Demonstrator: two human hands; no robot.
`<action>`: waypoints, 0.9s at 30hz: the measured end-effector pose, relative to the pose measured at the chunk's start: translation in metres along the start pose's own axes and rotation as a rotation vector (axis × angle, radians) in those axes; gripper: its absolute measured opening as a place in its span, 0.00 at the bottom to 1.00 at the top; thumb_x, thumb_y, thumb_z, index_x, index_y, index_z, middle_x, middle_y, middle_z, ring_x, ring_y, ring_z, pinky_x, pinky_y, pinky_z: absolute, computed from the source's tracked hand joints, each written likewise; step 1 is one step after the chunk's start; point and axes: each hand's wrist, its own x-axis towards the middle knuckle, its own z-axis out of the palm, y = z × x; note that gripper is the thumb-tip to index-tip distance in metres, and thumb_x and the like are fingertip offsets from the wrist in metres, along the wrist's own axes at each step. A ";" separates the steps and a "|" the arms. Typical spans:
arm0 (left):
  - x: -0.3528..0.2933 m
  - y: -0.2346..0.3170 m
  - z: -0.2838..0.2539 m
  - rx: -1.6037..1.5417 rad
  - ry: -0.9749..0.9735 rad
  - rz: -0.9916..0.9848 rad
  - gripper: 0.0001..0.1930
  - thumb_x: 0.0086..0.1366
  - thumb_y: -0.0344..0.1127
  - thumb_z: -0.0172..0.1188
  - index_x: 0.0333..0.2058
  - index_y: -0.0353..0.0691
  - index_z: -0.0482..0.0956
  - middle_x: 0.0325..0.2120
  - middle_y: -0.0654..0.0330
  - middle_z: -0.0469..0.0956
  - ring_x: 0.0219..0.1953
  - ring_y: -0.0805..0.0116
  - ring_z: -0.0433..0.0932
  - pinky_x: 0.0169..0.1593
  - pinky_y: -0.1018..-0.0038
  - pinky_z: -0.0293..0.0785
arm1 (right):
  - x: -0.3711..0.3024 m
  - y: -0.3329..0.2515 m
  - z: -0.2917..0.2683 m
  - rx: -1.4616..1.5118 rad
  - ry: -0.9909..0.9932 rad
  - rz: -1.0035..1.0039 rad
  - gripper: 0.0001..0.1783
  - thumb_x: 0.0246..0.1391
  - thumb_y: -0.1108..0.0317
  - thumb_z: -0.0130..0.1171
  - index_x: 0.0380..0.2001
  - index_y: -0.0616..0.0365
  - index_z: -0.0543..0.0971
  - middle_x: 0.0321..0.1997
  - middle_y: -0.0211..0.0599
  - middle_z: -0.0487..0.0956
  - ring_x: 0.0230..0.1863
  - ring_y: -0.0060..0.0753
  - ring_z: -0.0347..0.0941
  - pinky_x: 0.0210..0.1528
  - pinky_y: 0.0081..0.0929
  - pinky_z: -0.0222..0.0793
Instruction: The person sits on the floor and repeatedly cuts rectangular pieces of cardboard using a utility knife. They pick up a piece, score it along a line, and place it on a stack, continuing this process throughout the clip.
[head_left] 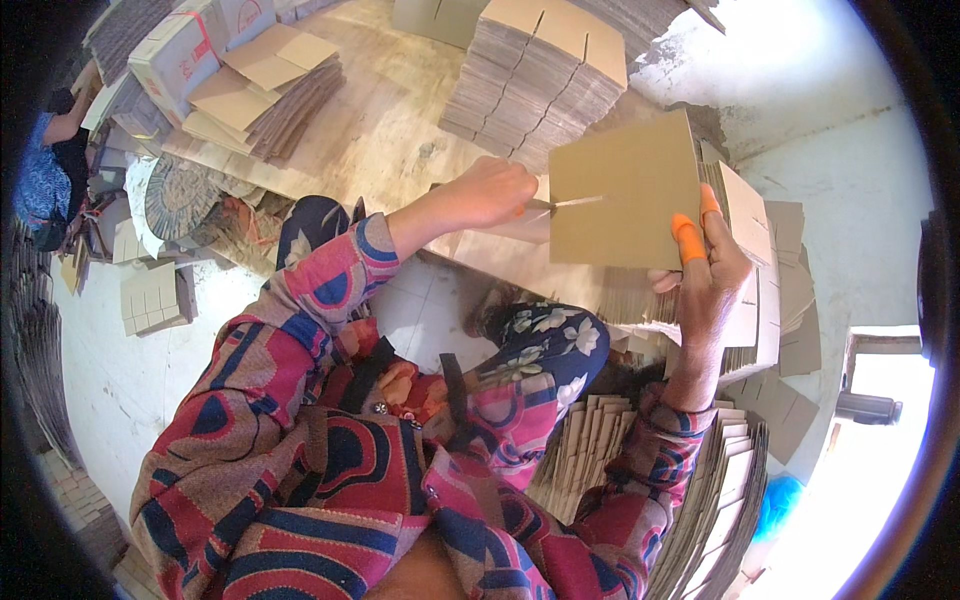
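My right hand (712, 265) grips a flat brown cardboard piece (625, 215) by its right edge, with orange finger covers (688, 238) on its fingertips. A slot cuts into the cardboard from its left edge. There my left hand (490, 195) is closed, fingers curled, and something thin and dark at its fingertips reaches to the slot's mouth. What that thin thing is, I cannot make out. The held piece is tilted up in front of a stack of cut cardboard (752, 215), which it partly hides.
On the wooden table (390, 110) stand a tall stack of slotted cardboard (540, 75) and a smaller, uneven pile (265, 85). A white box (175, 60) sits at the far left. More cardboard bundles (715, 510) stand below right. Another person (50, 165) is at the left edge.
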 end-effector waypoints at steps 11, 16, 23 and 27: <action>-0.001 -0.005 0.005 -0.038 0.134 0.071 0.09 0.51 0.35 0.62 0.21 0.36 0.75 0.22 0.50 0.75 0.31 0.48 0.76 0.32 0.57 0.70 | 0.008 0.080 0.071 -0.361 -0.304 -0.314 0.24 0.57 0.72 0.52 0.57 0.68 0.65 0.27 0.49 0.80 0.21 0.45 0.76 0.22 0.36 0.72; 0.003 -0.004 0.005 -0.010 0.048 0.021 0.05 0.50 0.31 0.61 0.21 0.38 0.74 0.22 0.52 0.74 0.31 0.50 0.76 0.33 0.58 0.69 | -0.012 0.089 0.107 -0.764 -0.359 -0.308 0.33 0.55 0.58 0.58 0.59 0.65 0.62 0.20 0.51 0.77 0.23 0.55 0.76 0.23 0.41 0.70; 0.001 -0.008 0.007 -0.021 0.034 0.017 0.03 0.48 0.28 0.59 0.23 0.39 0.74 0.23 0.54 0.74 0.32 0.51 0.75 0.34 0.59 0.69 | 0.061 0.108 -0.003 -1.142 0.322 -0.386 0.43 0.49 0.39 0.58 0.58 0.62 0.63 0.51 0.51 0.73 0.51 0.52 0.70 0.42 0.45 0.72; 0.003 -0.011 0.015 -0.019 0.084 0.042 0.05 0.48 0.27 0.60 0.25 0.40 0.73 0.23 0.55 0.73 0.32 0.52 0.74 0.34 0.59 0.67 | 0.091 0.151 -0.058 -1.342 0.350 0.179 0.39 0.53 0.42 0.55 0.56 0.64 0.67 0.63 0.56 0.64 0.65 0.61 0.56 0.60 0.63 0.54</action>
